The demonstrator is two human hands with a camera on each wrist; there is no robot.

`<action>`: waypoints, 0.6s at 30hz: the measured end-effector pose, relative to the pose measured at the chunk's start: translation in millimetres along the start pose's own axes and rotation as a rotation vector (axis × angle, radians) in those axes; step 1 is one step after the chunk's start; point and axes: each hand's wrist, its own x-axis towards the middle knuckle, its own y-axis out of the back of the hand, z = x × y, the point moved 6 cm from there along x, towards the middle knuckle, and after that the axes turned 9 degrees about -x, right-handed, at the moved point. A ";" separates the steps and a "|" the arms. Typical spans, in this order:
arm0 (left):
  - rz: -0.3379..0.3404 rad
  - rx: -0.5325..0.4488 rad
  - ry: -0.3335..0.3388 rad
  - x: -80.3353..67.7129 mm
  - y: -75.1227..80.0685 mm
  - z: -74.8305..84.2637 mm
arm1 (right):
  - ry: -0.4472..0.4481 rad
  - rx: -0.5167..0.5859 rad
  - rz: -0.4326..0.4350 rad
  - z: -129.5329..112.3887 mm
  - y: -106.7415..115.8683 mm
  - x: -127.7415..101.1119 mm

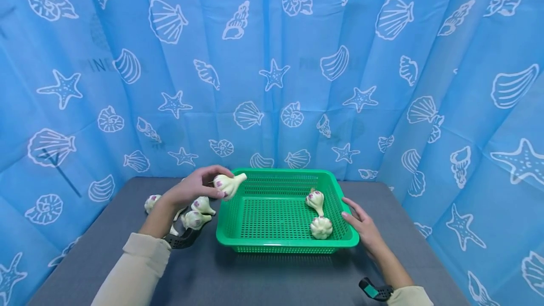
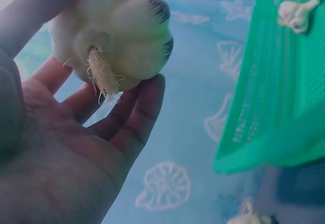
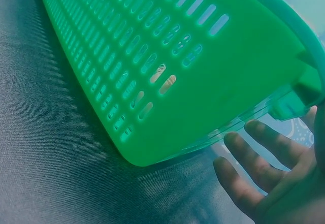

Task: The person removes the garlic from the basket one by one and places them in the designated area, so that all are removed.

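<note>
Between thumb and fingertips, my left hand (image 1: 197,184) holds a garlic bulb (image 1: 228,185) at the left rim of a green plastic basket (image 1: 276,243). In the left wrist view the bulb's purple-streaked cloves and dry root tuft (image 2: 103,76) face the palm. Two bulbs lie inside the basket on the right: one garlic bulb (image 1: 315,200) with its stem toward me, and a rounder garlic bulb (image 1: 321,227) in front of it. My right hand (image 1: 364,227) is at the basket's right rim, fingers (image 3: 256,168) extended beside the outer wall.
Several more garlic bulbs (image 1: 196,219) lie on the grey table (image 1: 272,277) left of the basket, partly hidden behind my left forearm. A blue curtain (image 1: 272,60) with white shell prints hangs behind the table and along both sides.
</note>
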 end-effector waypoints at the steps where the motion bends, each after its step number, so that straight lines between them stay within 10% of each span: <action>1: 0.025 -0.002 -0.007 -5.1 3.9 -0.8 | 0.001 -0.001 0.000 0.1 0.1 -0.1; 18: 0.442 0.112 -0.100 -94.3 75.2 -52.5 | 0.023 -0.011 0.003 0.1 -1.2 0.0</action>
